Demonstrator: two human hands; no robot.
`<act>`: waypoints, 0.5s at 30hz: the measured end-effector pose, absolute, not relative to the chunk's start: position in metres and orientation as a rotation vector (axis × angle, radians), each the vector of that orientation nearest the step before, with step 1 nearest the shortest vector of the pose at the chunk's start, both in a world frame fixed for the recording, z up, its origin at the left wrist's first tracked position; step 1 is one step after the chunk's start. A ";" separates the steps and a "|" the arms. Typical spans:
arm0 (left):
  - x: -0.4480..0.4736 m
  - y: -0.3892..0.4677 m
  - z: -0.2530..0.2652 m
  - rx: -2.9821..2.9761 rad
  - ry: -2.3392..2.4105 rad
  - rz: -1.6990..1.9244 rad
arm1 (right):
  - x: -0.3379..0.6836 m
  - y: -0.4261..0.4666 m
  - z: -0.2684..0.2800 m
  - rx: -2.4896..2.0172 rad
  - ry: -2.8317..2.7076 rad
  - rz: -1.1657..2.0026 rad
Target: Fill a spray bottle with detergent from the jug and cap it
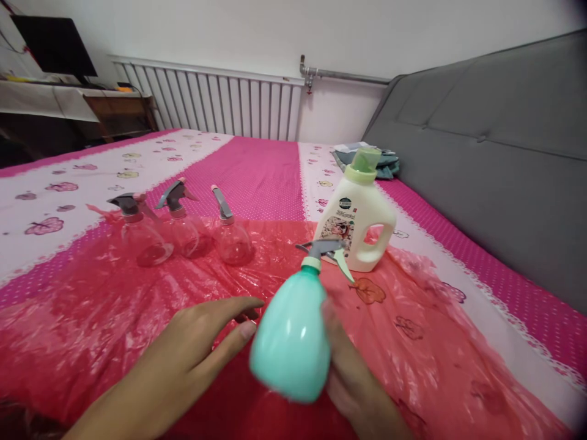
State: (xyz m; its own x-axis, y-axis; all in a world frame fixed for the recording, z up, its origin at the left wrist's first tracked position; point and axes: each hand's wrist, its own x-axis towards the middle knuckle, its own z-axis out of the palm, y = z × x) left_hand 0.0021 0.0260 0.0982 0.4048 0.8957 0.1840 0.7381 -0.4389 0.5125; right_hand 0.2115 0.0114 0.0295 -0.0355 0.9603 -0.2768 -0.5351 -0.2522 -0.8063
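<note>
A turquoise spray bottle (293,333) with a grey and pale green trigger head is tilted in front of me, its top leaning right. My right hand (346,360) grips its body from the right side; most of those fingers are hidden behind the bottle. Just left of it, my left hand (208,336) has its fingers apart and holds nothing. Behind the spray bottle stands a cream detergent jug (358,220) with a green cap. Three clear spray bottles with grey and pink heads, one (232,241) nearest the middle, stand farther back on the left.
Red plastic sheeting (220,275) covers the near part of a bed with a pink and white patterned cover (266,171). Folded cloth (387,164) lies by the grey headboard (481,128). A radiator (220,98) and a desk with a monitor (55,46) are beyond.
</note>
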 end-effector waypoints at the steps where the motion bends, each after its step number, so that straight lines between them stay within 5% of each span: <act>1: 0.003 0.026 0.099 2.318 1.405 0.623 | 0.212 0.012 0.029 -1.012 -0.696 1.510; 15: -0.007 0.021 0.081 2.447 1.082 0.714 | 0.202 0.002 0.033 -0.897 -0.718 1.569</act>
